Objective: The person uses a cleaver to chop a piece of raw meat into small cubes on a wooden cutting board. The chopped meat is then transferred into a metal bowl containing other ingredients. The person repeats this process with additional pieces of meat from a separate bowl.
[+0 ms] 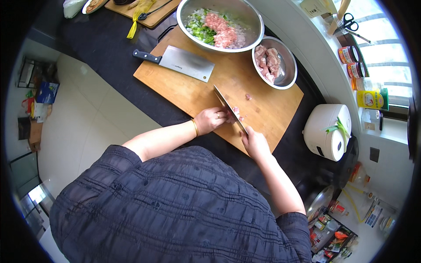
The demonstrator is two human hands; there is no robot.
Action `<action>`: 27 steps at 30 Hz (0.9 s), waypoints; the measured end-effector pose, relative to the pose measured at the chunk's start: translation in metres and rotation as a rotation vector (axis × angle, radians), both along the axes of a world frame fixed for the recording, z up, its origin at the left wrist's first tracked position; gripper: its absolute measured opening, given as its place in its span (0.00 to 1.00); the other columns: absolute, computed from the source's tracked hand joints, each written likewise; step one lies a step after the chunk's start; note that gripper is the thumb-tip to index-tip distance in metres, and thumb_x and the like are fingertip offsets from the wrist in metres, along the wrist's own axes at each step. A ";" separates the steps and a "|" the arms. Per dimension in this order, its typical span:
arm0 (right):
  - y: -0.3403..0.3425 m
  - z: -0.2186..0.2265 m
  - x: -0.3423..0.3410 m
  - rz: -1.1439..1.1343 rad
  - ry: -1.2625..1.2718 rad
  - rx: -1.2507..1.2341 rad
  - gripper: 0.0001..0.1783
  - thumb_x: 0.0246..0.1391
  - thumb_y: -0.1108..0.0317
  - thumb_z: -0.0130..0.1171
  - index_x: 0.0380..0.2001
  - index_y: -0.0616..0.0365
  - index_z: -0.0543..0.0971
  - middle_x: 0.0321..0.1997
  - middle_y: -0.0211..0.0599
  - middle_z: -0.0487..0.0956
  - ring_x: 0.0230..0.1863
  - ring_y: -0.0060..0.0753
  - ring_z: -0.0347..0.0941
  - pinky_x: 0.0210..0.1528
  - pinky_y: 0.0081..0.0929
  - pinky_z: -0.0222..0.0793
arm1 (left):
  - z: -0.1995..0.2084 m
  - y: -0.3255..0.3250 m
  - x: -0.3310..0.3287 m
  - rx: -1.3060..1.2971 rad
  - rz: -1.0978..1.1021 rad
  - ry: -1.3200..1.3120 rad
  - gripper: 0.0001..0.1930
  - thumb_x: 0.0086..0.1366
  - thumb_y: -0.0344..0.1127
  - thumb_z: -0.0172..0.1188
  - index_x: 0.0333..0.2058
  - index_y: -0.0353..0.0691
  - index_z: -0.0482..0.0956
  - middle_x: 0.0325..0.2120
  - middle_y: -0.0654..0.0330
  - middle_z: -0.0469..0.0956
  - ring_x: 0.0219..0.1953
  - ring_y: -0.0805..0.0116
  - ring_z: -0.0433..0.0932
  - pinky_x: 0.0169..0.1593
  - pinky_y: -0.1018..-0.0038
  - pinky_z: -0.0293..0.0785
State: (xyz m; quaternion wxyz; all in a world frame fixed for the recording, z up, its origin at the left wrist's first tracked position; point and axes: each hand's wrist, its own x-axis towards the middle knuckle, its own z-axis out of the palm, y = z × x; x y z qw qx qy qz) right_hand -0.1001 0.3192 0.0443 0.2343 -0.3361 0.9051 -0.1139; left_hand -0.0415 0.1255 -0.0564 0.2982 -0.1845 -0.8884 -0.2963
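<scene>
My right hand [255,142] is wrapped round the handle of a kitchen knife [227,105], whose blade points away and to the left over the wooden cutting board [267,111]. Under and beside the blade lies a small piece of raw meat [237,112]. My left hand [210,120], with bent fingers, presses on the meat just left of the blade. Small scraps of meat lie on the board, one [248,97] farther off. A cleaver [186,63] with a black handle lies flat across the board's far left part.
A large steel bowl [258,33] with minced meat and chopped greens stands at the board's far edge. Beside it a smaller steel bowl [293,72] holds raw meat pieces. A white rice cooker [322,127] with green onion on top stands right. Jars [348,55] line the windowsill.
</scene>
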 end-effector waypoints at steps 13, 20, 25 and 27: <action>-0.036 -0.027 -0.004 -0.088 0.013 -0.054 0.13 0.47 0.68 0.51 0.36 0.61 0.68 0.22 0.55 0.75 0.26 0.56 0.73 0.30 0.46 0.69 | 0.006 0.000 -0.003 0.039 -0.034 0.014 0.11 0.42 0.28 0.60 0.30 0.40 0.77 0.30 0.63 0.75 0.36 0.65 0.75 0.38 0.74 0.74; 0.025 -0.017 0.009 -0.186 -0.040 -0.061 0.09 0.49 0.66 0.50 0.30 0.61 0.71 0.23 0.56 0.75 0.28 0.57 0.72 0.32 0.46 0.69 | 0.001 0.000 -0.002 -0.001 -0.043 0.003 0.13 0.41 0.28 0.60 0.31 0.39 0.77 0.30 0.62 0.75 0.37 0.65 0.75 0.39 0.73 0.74; -0.015 -0.023 -0.007 -0.434 -0.102 -0.268 0.11 0.49 0.65 0.50 0.26 0.64 0.73 0.22 0.53 0.75 0.28 0.53 0.74 0.33 0.40 0.68 | 0.003 0.002 0.002 0.023 -0.027 -0.046 0.14 0.41 0.28 0.60 0.31 0.39 0.77 0.31 0.62 0.75 0.37 0.65 0.75 0.40 0.73 0.74; -0.020 -0.012 -0.012 -0.515 -0.195 -0.298 0.11 0.49 0.65 0.50 0.26 0.65 0.73 0.21 0.53 0.75 0.27 0.50 0.74 0.33 0.38 0.68 | 0.002 0.001 0.002 0.036 -0.038 -0.050 0.13 0.41 0.27 0.60 0.31 0.39 0.77 0.31 0.62 0.75 0.37 0.65 0.75 0.40 0.73 0.74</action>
